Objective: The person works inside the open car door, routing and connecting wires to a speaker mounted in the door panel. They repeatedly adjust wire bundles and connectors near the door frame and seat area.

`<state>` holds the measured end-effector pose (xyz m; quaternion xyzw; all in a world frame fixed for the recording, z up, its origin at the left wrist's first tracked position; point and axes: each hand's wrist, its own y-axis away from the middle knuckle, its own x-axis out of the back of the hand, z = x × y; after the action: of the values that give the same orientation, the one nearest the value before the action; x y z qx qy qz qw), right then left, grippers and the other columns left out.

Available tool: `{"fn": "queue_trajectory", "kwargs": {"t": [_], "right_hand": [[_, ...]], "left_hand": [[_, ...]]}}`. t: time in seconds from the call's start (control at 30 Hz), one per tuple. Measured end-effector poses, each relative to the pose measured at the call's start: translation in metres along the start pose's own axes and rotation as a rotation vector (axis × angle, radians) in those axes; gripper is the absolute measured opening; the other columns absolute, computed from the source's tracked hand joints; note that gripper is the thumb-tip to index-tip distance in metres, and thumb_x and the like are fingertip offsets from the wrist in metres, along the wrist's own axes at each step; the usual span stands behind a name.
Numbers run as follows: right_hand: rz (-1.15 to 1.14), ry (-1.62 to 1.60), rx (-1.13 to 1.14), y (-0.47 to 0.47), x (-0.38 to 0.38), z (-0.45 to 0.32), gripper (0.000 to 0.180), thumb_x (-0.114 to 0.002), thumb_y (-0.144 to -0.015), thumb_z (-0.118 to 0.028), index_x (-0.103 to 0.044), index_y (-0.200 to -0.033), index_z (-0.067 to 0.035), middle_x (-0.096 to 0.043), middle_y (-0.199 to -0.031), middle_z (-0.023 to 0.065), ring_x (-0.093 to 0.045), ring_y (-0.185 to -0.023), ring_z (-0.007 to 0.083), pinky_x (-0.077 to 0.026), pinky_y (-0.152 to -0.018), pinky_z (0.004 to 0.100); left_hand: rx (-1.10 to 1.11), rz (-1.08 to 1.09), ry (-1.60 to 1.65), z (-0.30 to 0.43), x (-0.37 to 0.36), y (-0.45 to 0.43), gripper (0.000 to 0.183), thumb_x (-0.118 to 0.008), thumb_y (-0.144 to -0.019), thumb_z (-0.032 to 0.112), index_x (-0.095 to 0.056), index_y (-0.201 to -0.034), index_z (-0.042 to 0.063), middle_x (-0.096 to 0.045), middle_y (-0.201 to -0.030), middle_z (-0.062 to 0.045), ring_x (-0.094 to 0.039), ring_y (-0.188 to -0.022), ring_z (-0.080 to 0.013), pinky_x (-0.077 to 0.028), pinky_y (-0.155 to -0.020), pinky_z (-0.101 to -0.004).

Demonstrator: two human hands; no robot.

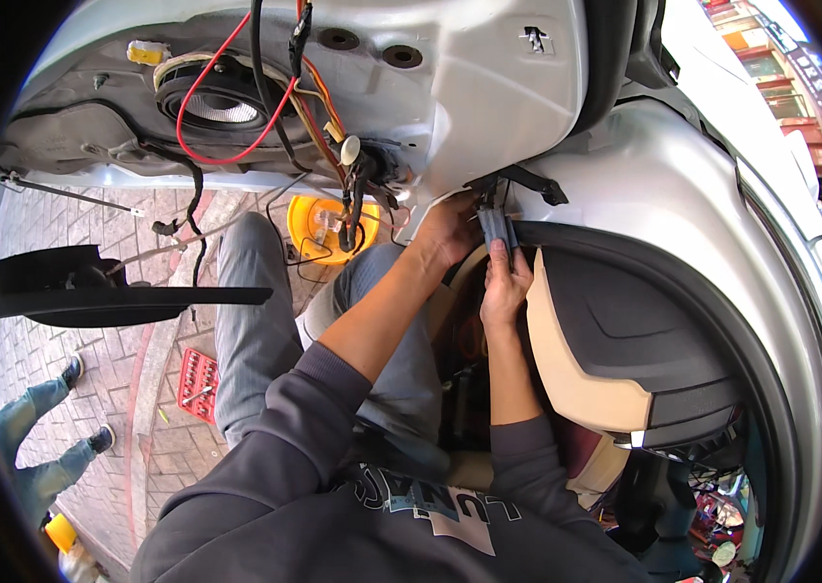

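My right hand (504, 284) pinches a grey-blue, ribbed sleeve-like piece (496, 226) between thumb and fingers, at the gap between the car door and the body. To its left, my left hand (449, 232) reaches in by the lower edge of the bare door (506, 102). Its fingertips are hidden, so what they grip does not show. Dark wires run from the top of the grey-blue piece towards a black arm-like part (538, 186) in the hinge gap.
The stripped door carries a speaker (221, 109), a hanging red wire (179, 131) and a taped harness (358, 189). A yellow tub (302, 226) and red tool case (189, 379) sit on the paving. The dashboard end (622, 306) lies right; another person's legs (54, 466) show left.
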<state>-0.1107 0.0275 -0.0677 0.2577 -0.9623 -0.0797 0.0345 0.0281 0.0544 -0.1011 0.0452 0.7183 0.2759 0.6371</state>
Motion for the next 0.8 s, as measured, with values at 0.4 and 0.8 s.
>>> {"fn": "queue_trajectory", "kwargs": {"t": [0.4,0.8], "right_hand": [[0.048,-0.370,-0.224,-0.001,-0.007,-0.019,0.030,-0.066,-0.098,-0.033,-0.049,-0.081,-0.015,-0.031,-0.052,-0.0078,-0.026,-0.040,0.0045,-0.018,-0.037,0.0229],[0.023,-0.232,-0.084,-0.001,-0.005,-0.011,0.029,-0.063,-0.100,-0.031,-0.053,-0.081,-0.012,-0.033,-0.053,-0.0068,-0.026,-0.041,0.0037,-0.018,-0.039,0.0238]], "left_hand": [[-0.288,0.130,-0.143,-0.006,-0.017,0.011,0.019,-0.058,-0.093,-0.001,-0.062,-0.111,0.005,-0.069,-0.107,-0.009,-0.065,-0.095,-0.0257,-0.052,-0.089,-0.0460],[-0.463,0.299,0.139,-0.031,-0.033,0.013,0.019,-0.067,-0.084,-0.006,-0.058,-0.092,0.009,-0.060,-0.083,-0.003,-0.055,-0.075,-0.0177,-0.047,-0.069,-0.0348]]}}
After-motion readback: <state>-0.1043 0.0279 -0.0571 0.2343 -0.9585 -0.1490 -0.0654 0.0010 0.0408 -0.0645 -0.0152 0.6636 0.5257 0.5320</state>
